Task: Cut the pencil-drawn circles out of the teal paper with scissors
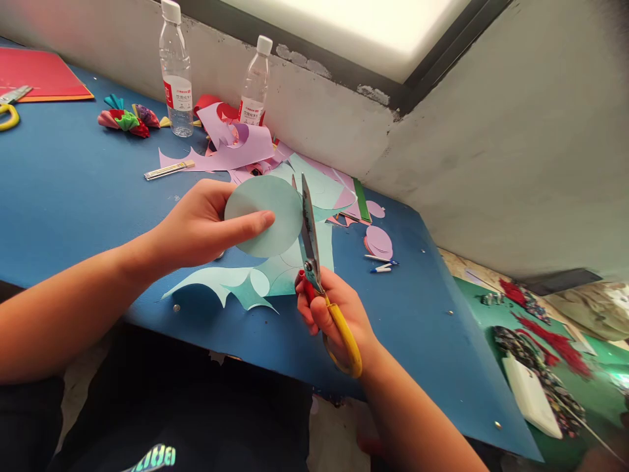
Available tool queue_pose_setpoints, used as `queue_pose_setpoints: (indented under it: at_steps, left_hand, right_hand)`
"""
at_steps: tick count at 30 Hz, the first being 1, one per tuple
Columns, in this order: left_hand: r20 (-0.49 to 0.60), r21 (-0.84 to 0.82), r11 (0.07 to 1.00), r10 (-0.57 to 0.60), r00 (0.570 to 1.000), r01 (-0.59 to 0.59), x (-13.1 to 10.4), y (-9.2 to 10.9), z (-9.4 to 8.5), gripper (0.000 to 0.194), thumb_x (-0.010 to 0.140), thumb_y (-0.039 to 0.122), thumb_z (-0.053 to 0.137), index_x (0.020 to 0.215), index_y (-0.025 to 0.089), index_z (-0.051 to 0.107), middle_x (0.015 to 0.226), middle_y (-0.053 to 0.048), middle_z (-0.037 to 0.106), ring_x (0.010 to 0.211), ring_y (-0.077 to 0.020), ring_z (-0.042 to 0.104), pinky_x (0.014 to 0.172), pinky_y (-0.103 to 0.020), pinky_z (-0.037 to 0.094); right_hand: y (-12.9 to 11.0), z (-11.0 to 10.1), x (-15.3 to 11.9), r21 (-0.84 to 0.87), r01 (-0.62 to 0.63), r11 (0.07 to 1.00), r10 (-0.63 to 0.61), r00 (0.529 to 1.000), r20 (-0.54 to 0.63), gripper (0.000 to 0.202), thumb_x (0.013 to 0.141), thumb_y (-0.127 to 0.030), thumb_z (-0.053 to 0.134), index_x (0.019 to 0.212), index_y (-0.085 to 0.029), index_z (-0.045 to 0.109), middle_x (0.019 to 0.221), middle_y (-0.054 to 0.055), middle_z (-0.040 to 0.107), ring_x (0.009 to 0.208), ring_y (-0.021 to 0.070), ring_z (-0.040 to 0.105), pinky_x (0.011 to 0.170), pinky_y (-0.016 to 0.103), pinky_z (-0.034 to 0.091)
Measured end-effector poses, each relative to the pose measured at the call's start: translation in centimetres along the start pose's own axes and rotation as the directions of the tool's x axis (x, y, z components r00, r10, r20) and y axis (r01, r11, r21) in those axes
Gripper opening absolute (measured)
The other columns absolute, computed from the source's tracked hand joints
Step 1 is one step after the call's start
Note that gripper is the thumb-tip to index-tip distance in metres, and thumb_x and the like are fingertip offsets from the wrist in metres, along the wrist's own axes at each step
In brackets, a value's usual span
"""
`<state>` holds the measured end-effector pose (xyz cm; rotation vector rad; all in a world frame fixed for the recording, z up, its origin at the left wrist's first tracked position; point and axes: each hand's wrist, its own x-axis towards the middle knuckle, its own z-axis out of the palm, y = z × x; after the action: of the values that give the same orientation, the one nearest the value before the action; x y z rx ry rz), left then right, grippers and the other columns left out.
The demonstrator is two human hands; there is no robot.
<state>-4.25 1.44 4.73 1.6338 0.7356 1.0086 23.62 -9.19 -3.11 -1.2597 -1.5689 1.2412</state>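
Note:
My left hand (pixel 206 219) pinches a pale teal paper circle (pixel 275 196), thumb on top and fingers underneath. In my right hand (pixel 344 308) is a pair of scissors (pixel 310 242) with red and yellow handles. Their blades point up and stand slightly apart at the circle's right edge; whether they touch the paper I cannot tell. Beneath the circle lies a teal paper offcut (pixel 289 278) with curved cut-outs, its left part curling up. More teal paper (pixel 319 180) rests behind the blades.
Two water bottles (pixel 177 85) stand by the wall near purple paper scraps (pixel 240 151). A stack of purple paper ovals (pixel 379 241) and a blue-and-white pen (pixel 383 268) lie right on the blue table (pixel 417 341). Red paper sheets (pixel 39 72) and other scissors (pixel 10 108) are far left.

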Motion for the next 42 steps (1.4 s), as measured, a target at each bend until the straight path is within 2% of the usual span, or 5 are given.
queue_pose_setpoints:
  at_steps: [4,10,25,35,42]
  left_hand:
    - [0.011,-0.032,0.999,0.017,1.000,-0.016,0.05,-0.08,0.05,0.051,0.087,0.050,0.102,0.064,0.022,0.065,0.064,0.000,0.052,0.057,-0.0129,0.046,0.048,-0.029,0.036]
    - [0.006,-0.035,0.999,0.007,1.000,-0.007,0.10,-0.06,0.08,0.045,0.089,0.050,0.100,0.068,0.022,0.071,0.068,-0.001,0.059,0.061,-0.0143,0.052,0.050,-0.028,0.043]
    - [-0.024,-0.024,1.000,-0.013,1.000,0.012,-0.04,-0.15,0.02,0.042,0.093,0.048,0.094,0.070,0.022,0.071,0.063,-0.001,0.058,0.052,-0.0134,0.050,0.047,-0.029,0.035]
    - [-0.046,-0.124,0.992,-0.037,0.998,0.031,0.11,0.37,0.22,0.037,0.082,0.047,0.102,0.074,0.024,0.075,0.069,-0.001,0.066,0.059,-0.0158,0.055,0.050,-0.030,0.046]
    - [-0.022,-0.097,0.995,-0.032,0.999,0.030,0.15,0.17,-0.07,0.040,0.082,0.047,0.103,0.071,0.024,0.073,0.067,-0.001,0.063,0.058,-0.0164,0.053,0.048,-0.031,0.043]
  right_hand:
    - [-0.21,0.13,0.02,0.012,-0.008,1.000,0.008,1.000,-0.006,0.081,0.098,-0.105,0.073,0.107,-0.025,0.066,0.070,-0.006,0.052,0.058,0.0154,0.041,0.052,0.033,0.033]
    - [-0.56,0.21,0.12,0.034,-0.030,0.999,0.030,1.000,0.000,0.081,0.095,-0.106,0.076,0.106,-0.026,0.066,0.066,-0.006,0.055,0.052,0.0143,0.043,0.050,0.032,0.035]
    - [-0.57,0.28,0.01,0.039,-0.047,0.998,0.047,0.999,0.002,0.080,0.095,-0.105,0.077,0.102,-0.027,0.062,0.064,-0.007,0.055,0.046,0.0123,0.041,0.046,0.030,0.034]
    - [-0.72,0.27,-0.02,0.033,-0.040,0.999,0.040,0.999,-0.007,0.080,0.095,-0.104,0.078,0.100,-0.026,0.062,0.063,-0.008,0.053,0.046,0.0109,0.040,0.045,0.029,0.033]
    - [-0.25,0.06,-0.02,0.042,-0.029,0.999,0.029,1.000,-0.004,0.081,0.095,-0.103,0.079,0.105,-0.025,0.065,0.070,-0.006,0.052,0.055,0.0130,0.041,0.048,0.029,0.034]
